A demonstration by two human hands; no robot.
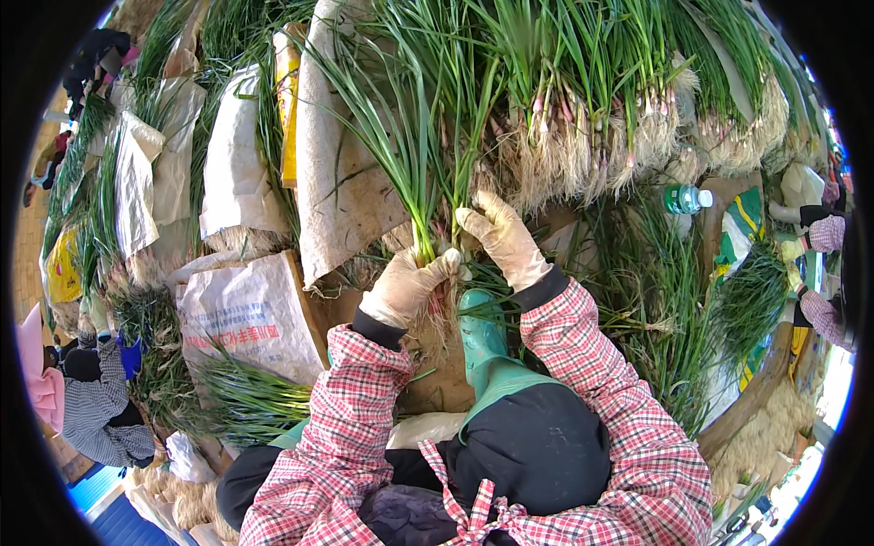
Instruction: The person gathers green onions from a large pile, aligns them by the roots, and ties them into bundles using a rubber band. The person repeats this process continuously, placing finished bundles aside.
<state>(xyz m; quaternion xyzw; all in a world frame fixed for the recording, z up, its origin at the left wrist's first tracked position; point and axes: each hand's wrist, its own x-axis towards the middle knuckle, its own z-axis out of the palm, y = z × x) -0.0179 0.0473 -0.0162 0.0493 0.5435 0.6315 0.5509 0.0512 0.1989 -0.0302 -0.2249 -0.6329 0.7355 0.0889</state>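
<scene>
My left hand (pixel 407 285), in a pale, soiled glove, is closed around the lower stems of a small bunch of green garlic plants (pixel 416 198). Their long leaves fan upward, and reddish stem bases with thin roots (pixel 437 314) hang below the glove. My right hand (pixel 504 239), gloved the same way, is just to the right. Its bent thumb and forefinger meet a separate upright green stalk (pixel 467 164); whether they pinch it is unclear. Beneath both hands are a brown board or sheet (pixel 437 389) and the toe of my green rubber boot (pixel 481 307).
Rooted plants (pixel 560 143) are heaped along the far side. A woven sack (pixel 341 157) and a printed sack (pixel 249 317) lie at left. Loose leaves (pixel 649 273) and a green-labelled bottle (pixel 686 199) are at right. Co-workers (pixel 102 403) sit left and right, one with gloved hands (pixel 792 263) at greens.
</scene>
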